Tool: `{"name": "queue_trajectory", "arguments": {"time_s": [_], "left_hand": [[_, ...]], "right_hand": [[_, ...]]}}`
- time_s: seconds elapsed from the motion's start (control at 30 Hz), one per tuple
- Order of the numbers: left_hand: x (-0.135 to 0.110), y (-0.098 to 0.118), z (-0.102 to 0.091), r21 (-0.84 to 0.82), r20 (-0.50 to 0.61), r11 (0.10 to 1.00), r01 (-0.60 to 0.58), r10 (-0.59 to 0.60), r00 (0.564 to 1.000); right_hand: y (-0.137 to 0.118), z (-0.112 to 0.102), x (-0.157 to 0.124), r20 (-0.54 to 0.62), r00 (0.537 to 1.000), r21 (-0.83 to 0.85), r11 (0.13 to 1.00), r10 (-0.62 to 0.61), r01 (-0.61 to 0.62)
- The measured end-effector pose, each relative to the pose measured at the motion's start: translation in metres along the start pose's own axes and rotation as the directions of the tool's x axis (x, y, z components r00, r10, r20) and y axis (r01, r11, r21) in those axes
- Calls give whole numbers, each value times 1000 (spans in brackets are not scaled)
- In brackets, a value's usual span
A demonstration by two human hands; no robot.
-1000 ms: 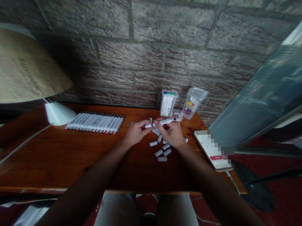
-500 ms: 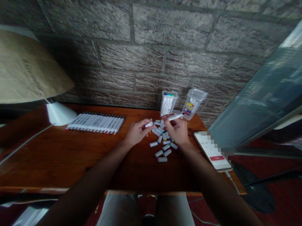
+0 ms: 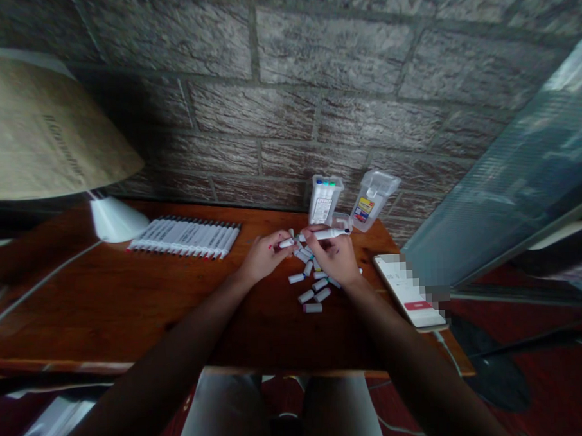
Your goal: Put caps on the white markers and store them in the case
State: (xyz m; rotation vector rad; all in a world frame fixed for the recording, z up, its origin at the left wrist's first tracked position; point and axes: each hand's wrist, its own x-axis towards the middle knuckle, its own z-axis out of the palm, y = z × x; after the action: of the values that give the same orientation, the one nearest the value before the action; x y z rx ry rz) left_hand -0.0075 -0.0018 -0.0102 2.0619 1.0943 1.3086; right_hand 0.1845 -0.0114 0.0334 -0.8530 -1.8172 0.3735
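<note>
My left hand [image 3: 266,254] pinches a small white marker cap [image 3: 286,242] between thumb and fingers. Just to its right, my right hand [image 3: 335,254] is closed on a white marker [image 3: 328,234], held nearly level, its dark end to the right and its other end toward the cap. A small gap seems to part marker and cap. Below and between the hands lie several loose white marker caps [image 3: 313,307] with coloured ends, partly hidden by my right hand. A row of white markers [image 3: 186,237] lies side by side to the left.
A clear plastic case [image 3: 325,207] holding several markers stands by the stone wall [image 3: 286,102]. Right of it is another clear case [image 3: 371,205] with a coloured label. A phone [image 3: 412,293] lies at the table's right edge, and a lamp [image 3: 115,218] stands at the left.
My right hand has moved left with the marker, bringing it closer to the cap and turning it more level. My left hand has shifted only slightly.
</note>
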Motion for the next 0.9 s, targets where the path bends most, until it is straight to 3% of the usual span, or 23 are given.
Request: {"name": "queue_trajectory", "arguments": {"time_s": [0.17, 0.27, 0.43, 0.57, 0.73, 0.9], "left_hand": [[0, 7, -3, 22, 6, 1000, -21, 20, 1000], [0, 7, -3, 31, 4, 1000, 0, 0, 1000], [-1, 3, 0, -28, 10, 997, 68, -68, 998], [-1, 2, 0, -54, 2, 997, 61, -61, 998], [-1, 1, 0, -67, -3, 996, 58, -58, 998], [-1, -1, 1, -71, -10, 995, 65, -66, 998]], "right_hand": [[1, 5, -2, 89, 996, -10, 1000, -11, 12], [1, 2, 0, 86, 996, -61, 998, -29, 34], [12, -16, 7, -129, 992, -236, 971, 8, -39], [20, -18, 7, -241, 967, -172, 978, 77, -121], [14, -3, 1, -125, 990, -91, 993, 60, -72], [8, -2, 0, -129, 990, -38, 997, 59, -65]]}}
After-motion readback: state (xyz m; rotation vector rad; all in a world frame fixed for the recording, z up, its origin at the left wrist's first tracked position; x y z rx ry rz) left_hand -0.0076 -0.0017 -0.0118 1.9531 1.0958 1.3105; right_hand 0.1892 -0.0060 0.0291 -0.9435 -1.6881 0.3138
